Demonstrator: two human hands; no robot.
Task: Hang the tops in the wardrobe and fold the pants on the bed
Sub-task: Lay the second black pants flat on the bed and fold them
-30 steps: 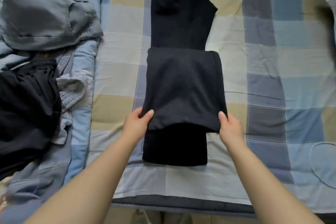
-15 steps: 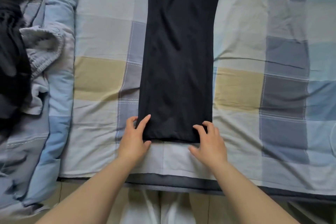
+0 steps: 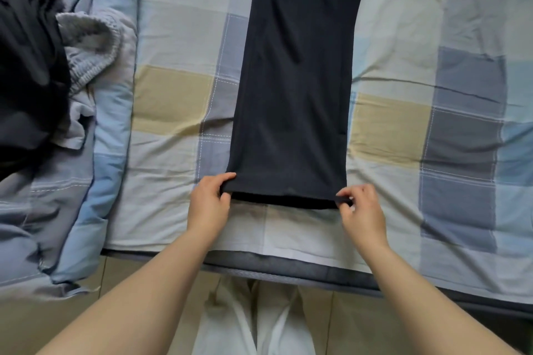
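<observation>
Black pants (image 3: pixel 294 89) laid flat on the bed (image 3: pixel 178 37), long axis running straight away from the near edge, legs stacked one on the other into a single dark strip. Hem end nearest, pointing at the bed's front edge; far end cut off by the top of the view. Strip slightly wider at the hem than higher up, a few soft creases along its middle.

Left hand (image 3: pixel 209 207) at the near left corner of the hem, thumb on top and fingers curled under, pinching the fabric. Right hand (image 3: pixel 362 210) at the near right corner, fingertips pressed together on a small fold of the hem edge. Hem raised a little off the checked sheet (image 3: pixel 403 124) between the two hands, a dark shadowed gap beneath it.

Sheet in pale blue, grey, cream and tan squares, wrinkled to the right of the pants. Rumpled blue-grey quilt (image 3: pixel 109 153) along the left side of the bed, with a heap of black clothing (image 3: pixel 26 66) and a grey ribbed garment (image 3: pixel 89 46) lying on it, well apart from the pants.

No brand, label or writing readable anywhere on the pants or bedding.
</observation>
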